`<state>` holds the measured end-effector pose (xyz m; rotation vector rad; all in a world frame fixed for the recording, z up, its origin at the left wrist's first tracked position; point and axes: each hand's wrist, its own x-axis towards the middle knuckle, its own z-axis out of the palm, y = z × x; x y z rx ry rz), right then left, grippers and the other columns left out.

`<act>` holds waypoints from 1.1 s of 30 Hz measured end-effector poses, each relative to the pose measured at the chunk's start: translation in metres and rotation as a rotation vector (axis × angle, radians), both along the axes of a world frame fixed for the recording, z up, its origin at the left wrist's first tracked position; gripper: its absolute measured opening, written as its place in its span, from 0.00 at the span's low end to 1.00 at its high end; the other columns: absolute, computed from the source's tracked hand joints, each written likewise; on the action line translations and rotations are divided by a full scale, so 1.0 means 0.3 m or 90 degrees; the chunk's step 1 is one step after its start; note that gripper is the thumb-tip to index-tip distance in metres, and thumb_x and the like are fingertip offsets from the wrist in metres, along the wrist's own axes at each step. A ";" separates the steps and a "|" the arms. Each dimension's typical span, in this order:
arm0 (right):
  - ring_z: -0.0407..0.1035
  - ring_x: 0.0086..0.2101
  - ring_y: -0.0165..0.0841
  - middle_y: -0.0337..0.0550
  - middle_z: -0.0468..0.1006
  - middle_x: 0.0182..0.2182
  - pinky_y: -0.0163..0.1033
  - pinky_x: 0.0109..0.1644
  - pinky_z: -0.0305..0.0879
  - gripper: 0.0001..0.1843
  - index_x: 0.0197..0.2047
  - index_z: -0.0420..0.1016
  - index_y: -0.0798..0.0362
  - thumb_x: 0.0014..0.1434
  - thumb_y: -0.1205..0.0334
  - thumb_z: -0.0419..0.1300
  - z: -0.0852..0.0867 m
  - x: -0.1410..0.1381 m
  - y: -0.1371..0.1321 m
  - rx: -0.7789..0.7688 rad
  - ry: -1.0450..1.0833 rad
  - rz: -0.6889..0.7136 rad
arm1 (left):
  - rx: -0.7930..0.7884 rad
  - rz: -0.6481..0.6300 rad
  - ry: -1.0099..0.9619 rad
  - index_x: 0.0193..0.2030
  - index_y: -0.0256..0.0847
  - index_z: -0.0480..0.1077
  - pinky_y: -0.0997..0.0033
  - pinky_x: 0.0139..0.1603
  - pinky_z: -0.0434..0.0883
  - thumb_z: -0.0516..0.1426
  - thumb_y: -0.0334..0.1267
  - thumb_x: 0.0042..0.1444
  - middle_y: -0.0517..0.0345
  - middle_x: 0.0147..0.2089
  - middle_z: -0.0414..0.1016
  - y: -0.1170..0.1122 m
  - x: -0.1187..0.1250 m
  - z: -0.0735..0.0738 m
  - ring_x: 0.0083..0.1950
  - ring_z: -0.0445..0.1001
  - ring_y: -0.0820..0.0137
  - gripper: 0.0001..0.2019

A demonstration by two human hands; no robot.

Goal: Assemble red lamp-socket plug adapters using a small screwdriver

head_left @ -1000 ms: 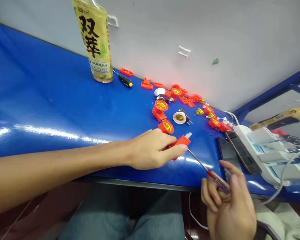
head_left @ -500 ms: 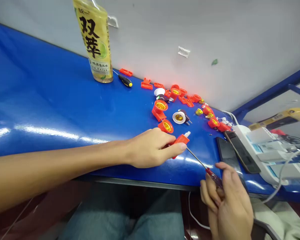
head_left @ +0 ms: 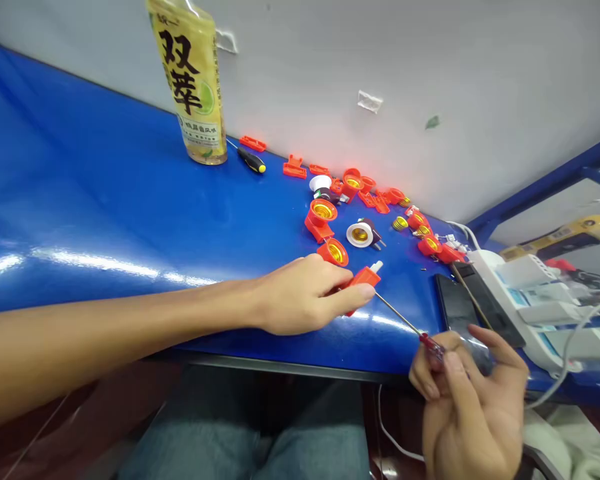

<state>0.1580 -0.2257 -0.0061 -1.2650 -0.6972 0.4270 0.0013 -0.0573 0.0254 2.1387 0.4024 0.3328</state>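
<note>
The left hand (head_left: 300,297) pinches an orange plug (head_left: 361,280) against the blue table (head_left: 105,213). The right hand (head_left: 470,400) grips a screwdriver (head_left: 420,333), its tip meeting the plug at four o'clock. Orange sockets (head_left: 333,252) lie at twelve o'clock.

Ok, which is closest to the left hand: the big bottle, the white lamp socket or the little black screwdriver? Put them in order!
From the left hand, head view:
1. White lamp socket, just beyond, to the right.
2. Black screwdriver, farther back by the wall.
3. Bottle, farthest, back left.
</note>
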 end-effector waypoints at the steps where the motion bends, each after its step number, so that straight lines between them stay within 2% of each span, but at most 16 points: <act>1: 0.63 0.21 0.26 0.33 0.73 0.29 0.31 0.22 0.60 0.22 0.52 0.65 0.42 0.57 0.61 0.68 0.002 -0.002 0.000 0.009 0.001 0.009 | 0.002 0.001 0.000 0.28 0.38 0.66 0.74 0.29 0.59 0.45 0.52 0.70 0.63 0.24 0.67 0.000 0.000 -0.001 0.25 0.64 0.76 0.24; 3: 0.60 0.17 0.26 0.32 0.70 0.24 0.30 0.19 0.55 0.16 0.52 0.66 0.45 0.63 0.53 0.62 0.005 -0.009 0.000 -0.022 0.019 0.016 | 0.003 0.006 0.002 0.28 0.39 0.66 0.73 0.28 0.59 0.46 0.53 0.69 0.62 0.24 0.67 0.000 0.001 -0.003 0.25 0.64 0.75 0.24; 6: 0.50 0.14 0.23 0.25 0.56 0.14 0.26 0.18 0.47 0.17 0.51 0.68 0.49 0.69 0.46 0.55 0.005 -0.018 -0.001 -0.113 0.032 -0.021 | -0.005 0.007 0.002 0.28 0.39 0.66 0.73 0.28 0.59 0.46 0.52 0.69 0.63 0.24 0.67 0.001 0.002 -0.001 0.25 0.65 0.75 0.24; 8: 0.56 0.17 0.24 0.27 0.63 0.18 0.27 0.21 0.54 0.15 0.52 0.66 0.47 0.65 0.53 0.62 0.001 -0.018 -0.001 -0.089 -0.002 -0.032 | -0.008 0.002 -0.004 0.28 0.39 0.66 0.73 0.29 0.59 0.45 0.52 0.70 0.63 0.24 0.66 0.001 0.002 0.001 0.25 0.65 0.75 0.24; 10: 0.64 0.22 0.26 0.33 0.73 0.28 0.30 0.23 0.61 0.22 0.53 0.64 0.43 0.59 0.60 0.67 -0.004 -0.013 -0.003 -0.027 -0.030 -0.008 | -0.008 -0.001 -0.010 0.28 0.39 0.66 0.74 0.29 0.59 0.45 0.52 0.70 0.63 0.24 0.66 0.001 0.003 0.002 0.26 0.64 0.75 0.24; 11: 0.66 0.23 0.27 0.35 0.75 0.32 0.31 0.23 0.62 0.23 0.53 0.63 0.42 0.59 0.61 0.67 -0.005 -0.010 -0.004 -0.016 -0.024 0.005 | -0.005 0.002 -0.010 0.28 0.39 0.66 0.74 0.29 0.59 0.44 0.52 0.70 0.64 0.24 0.66 0.001 0.003 0.002 0.26 0.64 0.76 0.25; 12: 0.65 0.22 0.27 0.34 0.74 0.30 0.31 0.21 0.61 0.21 0.53 0.64 0.42 0.60 0.59 0.66 -0.006 -0.009 -0.004 -0.020 -0.009 0.015 | -0.001 0.005 -0.006 0.28 0.39 0.66 0.74 0.29 0.59 0.45 0.52 0.70 0.64 0.24 0.66 0.001 0.003 0.001 0.25 0.64 0.76 0.24; 14: 0.57 0.16 0.24 0.29 0.66 0.21 0.28 0.18 0.53 0.14 0.52 0.66 0.46 0.66 0.51 0.59 -0.005 -0.011 -0.005 -0.066 0.019 0.019 | 0.005 0.009 0.002 0.28 0.39 0.66 0.74 0.28 0.58 0.46 0.52 0.69 0.63 0.24 0.67 0.002 0.004 0.001 0.25 0.64 0.76 0.24; 16: 0.51 0.15 0.23 0.26 0.58 0.16 0.26 0.18 0.49 0.15 0.52 0.68 0.49 0.69 0.48 0.56 -0.004 -0.016 -0.005 -0.103 0.007 -0.007 | 0.002 0.009 0.000 0.28 0.38 0.66 0.73 0.28 0.58 0.46 0.52 0.69 0.63 0.24 0.67 0.002 0.004 0.000 0.25 0.64 0.76 0.24; 18: 0.57 0.18 0.23 0.28 0.65 0.20 0.27 0.21 0.55 0.17 0.53 0.65 0.47 0.65 0.53 0.63 -0.004 -0.021 -0.003 -0.089 -0.039 -0.031 | -0.007 0.009 -0.011 0.28 0.38 0.67 0.74 0.29 0.59 0.46 0.52 0.69 0.63 0.24 0.66 0.001 0.004 0.001 0.25 0.64 0.76 0.24; 21: 0.65 0.22 0.25 0.35 0.74 0.34 0.31 0.23 0.62 0.25 0.54 0.62 0.41 0.59 0.60 0.68 -0.002 -0.024 0.000 -0.031 -0.060 -0.017 | -0.010 0.013 -0.018 0.28 0.38 0.67 0.74 0.30 0.60 0.45 0.51 0.70 0.64 0.24 0.66 0.000 0.002 0.001 0.26 0.64 0.76 0.24; 23: 0.61 0.18 0.24 0.33 0.72 0.29 0.29 0.19 0.56 0.19 0.54 0.64 0.43 0.64 0.52 0.63 0.003 -0.026 0.001 -0.061 -0.017 0.008 | -0.006 0.014 -0.013 0.28 0.38 0.67 0.74 0.30 0.59 0.46 0.52 0.70 0.64 0.24 0.66 -0.001 0.001 0.002 0.26 0.64 0.76 0.24; 26: 0.51 0.15 0.22 0.26 0.58 0.17 0.25 0.17 0.47 0.18 0.54 0.67 0.48 0.69 0.45 0.55 0.009 -0.030 0.003 -0.143 0.006 -0.013 | 0.005 0.017 0.001 0.28 0.38 0.67 0.73 0.29 0.59 0.46 0.52 0.69 0.63 0.23 0.67 -0.001 0.002 0.002 0.25 0.64 0.75 0.24; 28: 0.55 0.17 0.23 0.27 0.62 0.19 0.26 0.19 0.53 0.18 0.54 0.67 0.47 0.65 0.50 0.62 0.006 -0.027 0.005 -0.116 -0.041 -0.043 | 0.007 0.019 0.006 0.27 0.38 0.67 0.73 0.28 0.59 0.46 0.52 0.69 0.63 0.23 0.67 -0.001 0.004 0.003 0.25 0.65 0.75 0.24; 31: 0.66 0.22 0.26 0.35 0.74 0.32 0.31 0.23 0.63 0.25 0.55 0.63 0.43 0.58 0.60 0.69 -0.003 -0.021 0.007 -0.028 -0.097 -0.042 | 0.002 0.015 0.001 0.28 0.38 0.67 0.73 0.29 0.59 0.46 0.51 0.70 0.63 0.23 0.66 0.000 0.004 0.004 0.25 0.64 0.75 0.24; 33: 0.65 0.21 0.25 0.34 0.74 0.31 0.31 0.21 0.62 0.23 0.55 0.63 0.43 0.60 0.58 0.67 -0.004 -0.022 0.008 -0.029 -0.069 -0.023 | 0.004 0.013 0.000 0.27 0.39 0.66 0.73 0.28 0.59 0.46 0.52 0.70 0.63 0.23 0.66 0.000 0.004 0.004 0.25 0.64 0.76 0.25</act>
